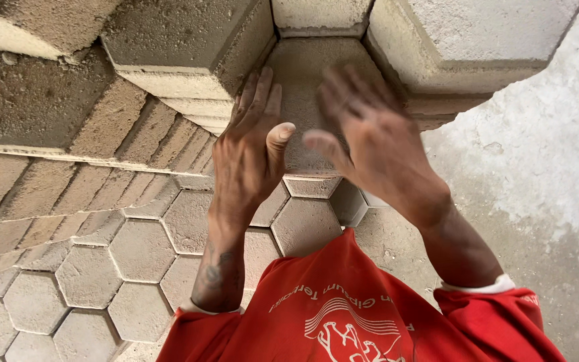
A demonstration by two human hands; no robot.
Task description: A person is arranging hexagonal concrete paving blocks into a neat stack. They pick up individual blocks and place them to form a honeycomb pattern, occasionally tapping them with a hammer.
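My left hand (249, 151) and my right hand (363, 134) are raised side by side, fingers spread and thumbs nearly touching. Both hover over a hexagonal concrete paver (303, 64) that sits in a gap among stacked pavers. My right hand is blurred. Neither hand grips anything. Whether the palms touch the paver's surface I cannot tell. My red shirt (343, 315) fills the bottom of the view.
Tall stacks of hexagonal pavers (182, 40) stand at the top and left, with another stack (464, 40) at the top right. Lower layers of laid hexagonal pavers (142, 251) spread at the bottom left. Bare dusty concrete floor (544, 174) lies on the right.
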